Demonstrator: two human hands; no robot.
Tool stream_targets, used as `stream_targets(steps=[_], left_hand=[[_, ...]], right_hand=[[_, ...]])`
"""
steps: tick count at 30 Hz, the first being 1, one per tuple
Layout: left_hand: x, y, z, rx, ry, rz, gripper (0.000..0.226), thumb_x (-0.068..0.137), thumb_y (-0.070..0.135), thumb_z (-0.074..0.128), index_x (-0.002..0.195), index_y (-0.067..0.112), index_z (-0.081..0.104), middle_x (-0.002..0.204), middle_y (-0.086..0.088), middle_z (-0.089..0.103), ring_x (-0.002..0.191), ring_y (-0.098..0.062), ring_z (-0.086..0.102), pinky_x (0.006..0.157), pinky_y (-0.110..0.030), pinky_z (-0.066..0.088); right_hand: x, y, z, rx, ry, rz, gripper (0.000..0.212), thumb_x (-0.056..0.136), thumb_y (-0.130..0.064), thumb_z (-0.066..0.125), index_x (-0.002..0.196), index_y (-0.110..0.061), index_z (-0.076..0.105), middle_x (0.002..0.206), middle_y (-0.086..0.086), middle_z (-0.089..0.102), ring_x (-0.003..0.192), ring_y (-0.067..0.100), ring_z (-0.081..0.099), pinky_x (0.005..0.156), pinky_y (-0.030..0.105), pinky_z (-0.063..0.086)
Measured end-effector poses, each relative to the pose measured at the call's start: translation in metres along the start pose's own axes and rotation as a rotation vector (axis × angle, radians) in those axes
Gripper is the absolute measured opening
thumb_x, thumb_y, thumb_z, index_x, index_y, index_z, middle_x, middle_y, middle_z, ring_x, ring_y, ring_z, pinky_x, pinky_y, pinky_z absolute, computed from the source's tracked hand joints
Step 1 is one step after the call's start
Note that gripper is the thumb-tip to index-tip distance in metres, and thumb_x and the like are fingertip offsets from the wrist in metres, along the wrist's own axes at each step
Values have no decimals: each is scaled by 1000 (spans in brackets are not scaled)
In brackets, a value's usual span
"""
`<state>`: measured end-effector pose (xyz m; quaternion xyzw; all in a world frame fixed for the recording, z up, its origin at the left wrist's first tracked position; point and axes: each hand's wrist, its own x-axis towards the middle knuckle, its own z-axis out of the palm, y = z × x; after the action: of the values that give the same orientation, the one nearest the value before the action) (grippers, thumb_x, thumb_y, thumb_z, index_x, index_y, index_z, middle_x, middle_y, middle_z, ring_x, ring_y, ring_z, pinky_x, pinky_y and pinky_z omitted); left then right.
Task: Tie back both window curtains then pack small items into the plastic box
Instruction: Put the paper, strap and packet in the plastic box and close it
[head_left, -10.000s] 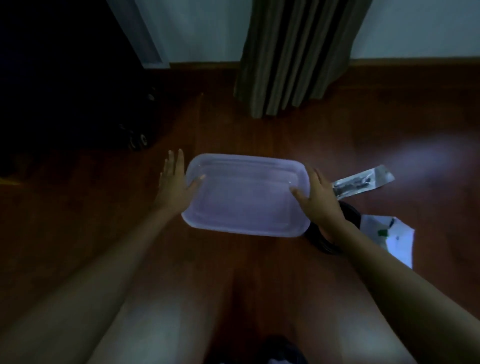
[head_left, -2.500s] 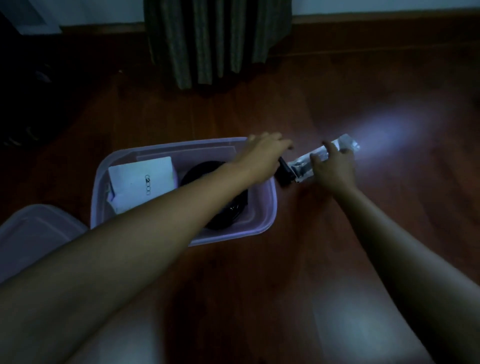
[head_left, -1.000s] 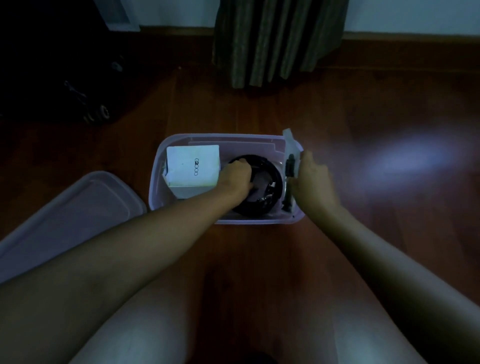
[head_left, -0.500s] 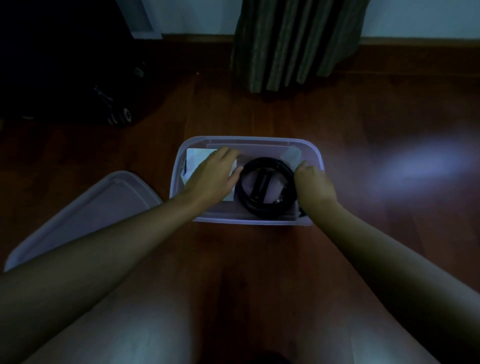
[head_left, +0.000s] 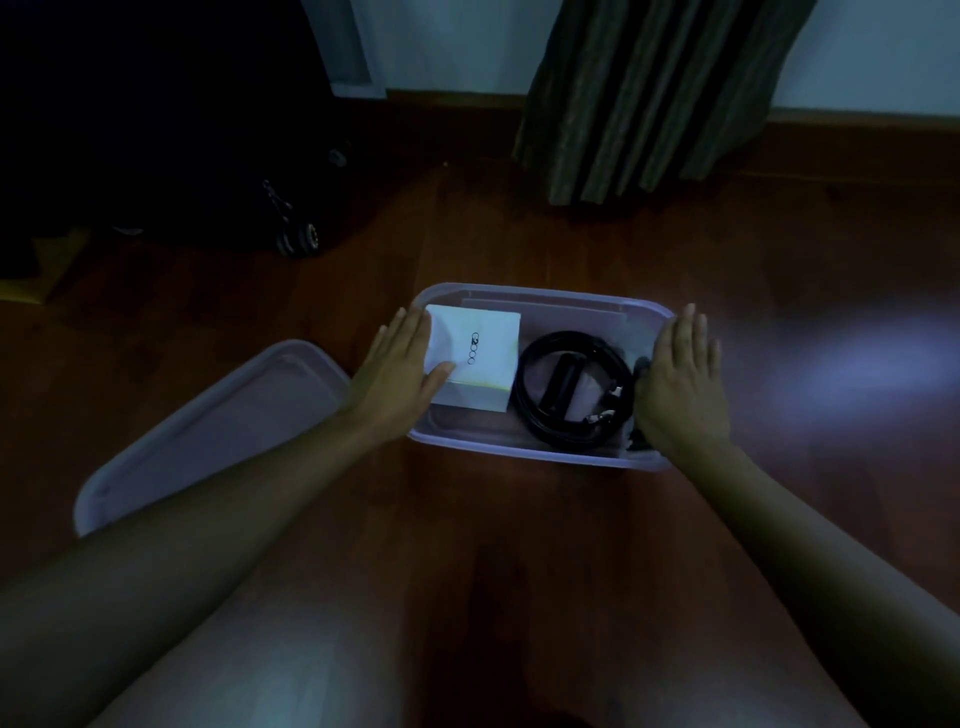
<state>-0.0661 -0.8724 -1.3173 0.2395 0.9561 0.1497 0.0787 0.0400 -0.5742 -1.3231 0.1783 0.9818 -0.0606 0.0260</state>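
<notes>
Plastic box (head_left: 545, 451) sits open on the wooden floor. We see a striped curtain (head_left: 649, 104) hanging beyond it and a lid (head_left: 208, 436) lying left of it. The left hand (head_left: 400, 374) and right hand (head_left: 680, 384) rest flat, fingers straight, at its ends. Inside it are a white carton (head_left: 475, 364) and a black coiled cable (head_left: 571, 389).

Dim, bluish light, slightly soft focus.
A pale glare patch lies on the floor (head_left: 852, 374) right of the box (head_left: 540, 291); far left of it all sinks into black; frame edges bow.
</notes>
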Motion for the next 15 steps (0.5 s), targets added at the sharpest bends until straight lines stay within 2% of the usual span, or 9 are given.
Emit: stream_targets(steps=[3,5,9,11,13,15], left_hand=[[-2,-3,-9,-26,21,11,71,100,46,33,153,8,5,161,-8,-1,149,-20,-1,119,-32,-3],[-10,-18,-19,-43,42,-46,70,101,45,32,153,8,3,161,-8,-4,149,-19,-4,118,-31,-5],[-48,-87,-40,36,81,-288,72,100,48,29,152,6,1,161,-9,-7,148,-22,-11,120,-37,-5],[-79,-124,-53,78,102,-432,74,100,48,31,152,4,1,161,-12,-7,148,-26,-11,120,-41,-3],[-111,-162,-59,47,85,-539,80,98,53,33,151,2,1,160,-16,-6,148,-32,-9,120,-44,-1],[-143,-198,-58,43,10,-623,99,87,73,16,151,-2,2,159,-22,-3,147,-37,-7,121,-46,1]], right_hand=[[0,-20,-13,52,82,-94,67,103,-36,30,151,5,7,159,24,0,148,34,-3,121,47,3],[6,-53,-24,107,116,-205,72,102,-46,30,152,0,8,160,20,2,149,31,-2,121,45,2],[24,-145,-31,161,84,-523,66,101,-39,42,154,-12,14,161,18,2,149,31,-4,120,44,-1],[31,-199,-24,203,46,-646,66,100,-35,46,154,-11,16,161,19,5,149,32,0,120,44,1],[35,-252,-10,242,-27,-692,69,99,-35,47,154,-9,14,161,18,7,149,31,1,119,43,2],[34,-297,9,249,-131,-722,73,99,-39,45,154,-8,8,161,16,3,149,29,-1,119,42,1]])
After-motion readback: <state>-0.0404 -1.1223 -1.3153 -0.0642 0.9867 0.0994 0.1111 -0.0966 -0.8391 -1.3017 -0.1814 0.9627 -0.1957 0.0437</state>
